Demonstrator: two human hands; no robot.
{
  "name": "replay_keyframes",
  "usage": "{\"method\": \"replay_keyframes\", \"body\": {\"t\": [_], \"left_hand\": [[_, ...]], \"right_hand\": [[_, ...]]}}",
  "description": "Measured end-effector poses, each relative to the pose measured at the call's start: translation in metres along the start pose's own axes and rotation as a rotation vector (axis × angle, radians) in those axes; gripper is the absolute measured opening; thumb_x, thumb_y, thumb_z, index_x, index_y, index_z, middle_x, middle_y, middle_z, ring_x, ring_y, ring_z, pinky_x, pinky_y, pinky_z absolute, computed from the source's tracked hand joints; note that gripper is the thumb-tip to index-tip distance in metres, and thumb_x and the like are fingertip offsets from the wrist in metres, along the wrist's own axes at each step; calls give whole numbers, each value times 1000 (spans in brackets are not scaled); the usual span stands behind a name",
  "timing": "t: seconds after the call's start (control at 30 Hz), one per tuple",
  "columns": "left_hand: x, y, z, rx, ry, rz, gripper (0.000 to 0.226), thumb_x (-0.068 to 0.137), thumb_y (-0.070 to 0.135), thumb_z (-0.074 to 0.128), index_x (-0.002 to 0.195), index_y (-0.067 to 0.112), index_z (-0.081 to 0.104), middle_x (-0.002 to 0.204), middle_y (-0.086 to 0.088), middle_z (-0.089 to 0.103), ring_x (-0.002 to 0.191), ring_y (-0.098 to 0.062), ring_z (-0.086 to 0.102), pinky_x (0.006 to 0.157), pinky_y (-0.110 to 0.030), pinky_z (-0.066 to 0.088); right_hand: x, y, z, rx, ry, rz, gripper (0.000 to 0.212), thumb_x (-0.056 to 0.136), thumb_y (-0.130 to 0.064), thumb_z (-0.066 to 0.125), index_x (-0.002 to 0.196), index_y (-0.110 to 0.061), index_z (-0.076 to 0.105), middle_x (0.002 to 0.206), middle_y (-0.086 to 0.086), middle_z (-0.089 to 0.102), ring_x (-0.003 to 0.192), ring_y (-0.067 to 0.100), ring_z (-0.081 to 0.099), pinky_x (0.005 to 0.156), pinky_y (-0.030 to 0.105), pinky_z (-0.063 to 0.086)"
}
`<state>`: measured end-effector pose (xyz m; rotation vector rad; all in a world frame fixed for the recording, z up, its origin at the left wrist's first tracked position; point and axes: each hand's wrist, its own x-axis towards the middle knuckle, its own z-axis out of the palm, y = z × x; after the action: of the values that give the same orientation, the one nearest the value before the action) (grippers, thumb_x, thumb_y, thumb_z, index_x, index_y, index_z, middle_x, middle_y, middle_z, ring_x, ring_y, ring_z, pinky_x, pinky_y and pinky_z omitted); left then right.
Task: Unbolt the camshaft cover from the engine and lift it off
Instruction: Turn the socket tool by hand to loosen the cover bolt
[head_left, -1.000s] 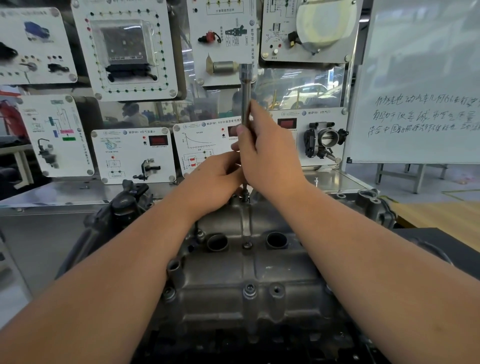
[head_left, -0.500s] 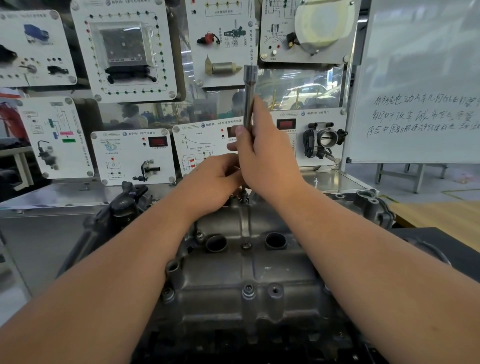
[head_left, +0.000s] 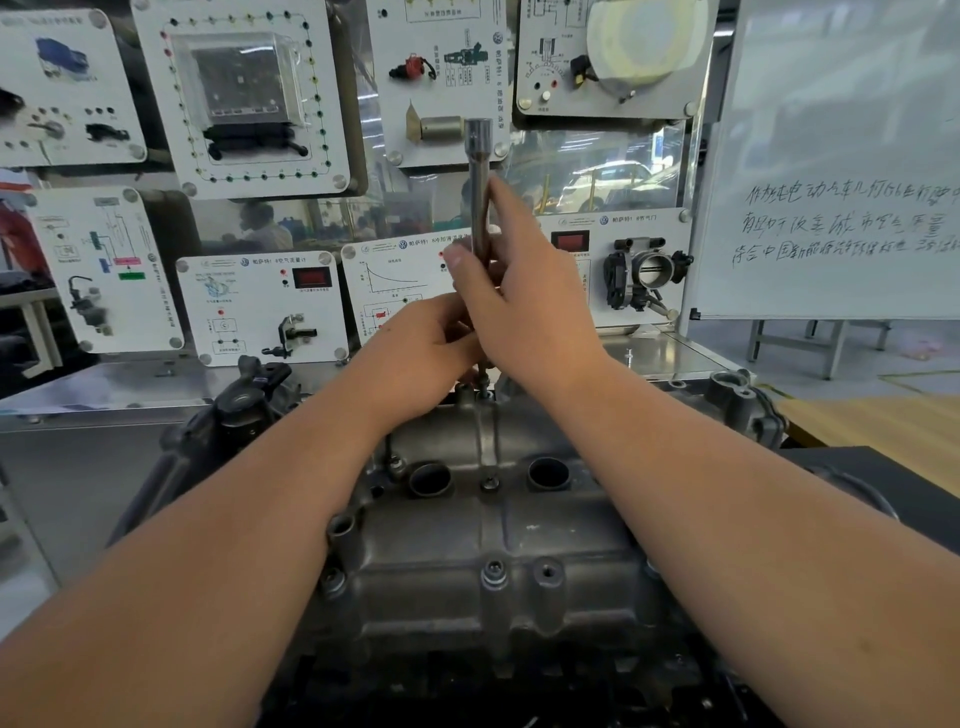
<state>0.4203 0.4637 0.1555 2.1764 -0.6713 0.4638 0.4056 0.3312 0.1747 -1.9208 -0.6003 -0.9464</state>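
The right hand (head_left: 524, 306) gripped an upright socket wrench (head_left: 478, 197) by its shaft, its tip on a bolt (head_left: 485, 391) at the far edge of the cover (head_left: 493, 530). The left hand (head_left: 421, 353) curled round the wrench's lower end. The cover sat bolted on the engine (head_left: 748, 410), before the display panels (head_left: 249, 93).

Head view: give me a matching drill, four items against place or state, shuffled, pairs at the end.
Items:
1. long steel socket extension bar
2. grey cast-metal camshaft cover
3. left hand
4. white handwritten whiteboard

Places or states:
A. far right, on a stand
B. upright, gripped by the right hand
C. low at the bar's base, over the cover's far edge
D. seated on the engine

Pairs: 1-B, 2-D, 3-C, 4-A
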Motion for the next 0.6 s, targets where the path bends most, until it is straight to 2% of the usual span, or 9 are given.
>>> {"method": "replay_keyframes", "body": {"t": [0.07,0.13,0.2,0.27,0.37,0.4,0.43,0.53,0.6], "left_hand": [[0,0,0,-8,1,11,15,77,43,56,90,44,64,82,12,74,74,-7,71,58,-18,46],[0,-1,0,-15,8,5,20,74,47,55,90,38,64,82,13,74,72,-4,71,58,-17,45],[0,-1,2,-34,12,-11,15,83,43,55,92,36,64,86,16,75,74,-3,72,61,-22,48],[0,-2,3,-31,11,-19,14,98,36,52,94,35,65,91,17,75,78,-4,74,66,-31,52],[0,-1,1,20,7,-17,19,104,26,52,92,33,66,89,11,77,80,-11,75,68,-39,56],[1,-2,0,32,13,-21,16,102,26,54,93,31,66,87,7,77,79,-14,75,67,-39,55],[1,-2,0,35,20,-27,12,101,27,56,96,25,66,86,4,77,78,-14,75,64,-38,54],[1,-2,0,39,48,-40,18,96,25,61,106,10,65,85,0,76,74,-13,73,64,-35,50],[0,-1,0,43,43,-19,11,97,25,60,103,18,67,87,0,75,78,-15,72,68,-39,54]], "right_hand": [[0,0,0,-26,36,-32,54,101,-25,59,152,-19,40,115,1,72,92,13,67,81,23,51],[1,0,0,-46,29,-31,46,103,-23,55,147,-15,46,113,4,71,94,18,67,82,25,50],[3,1,1,-50,1,3,39,105,-22,48,143,-12,47,106,8,72,93,23,69,83,36,55],[4,1,1,-56,-12,28,40,106,-22,43,146,-13,42,102,9,72,89,24,70,79,42,56],[2,-1,-1,-31,5,33,56,106,-25,47,157,-19,25,100,8,73,85,21,70,76,36,55],[0,-2,-2,-28,18,25,60,105,-28,51,158,-20,24,103,7,73,85,19,69,76,34,54],[0,-2,-2,-33,34,10,60,103,-28,55,157,-21,28,108,5,73,84,17,69,76,33,53],[0,-1,-2,-73,42,-24,48,103,-23,55,149,-19,43,113,2,71,82,16,67,75,29,51],[1,0,-1,-66,20,-7,45,104,-21,50,148,-17,42,112,4,71,87,19,67,76,30,51]]}}
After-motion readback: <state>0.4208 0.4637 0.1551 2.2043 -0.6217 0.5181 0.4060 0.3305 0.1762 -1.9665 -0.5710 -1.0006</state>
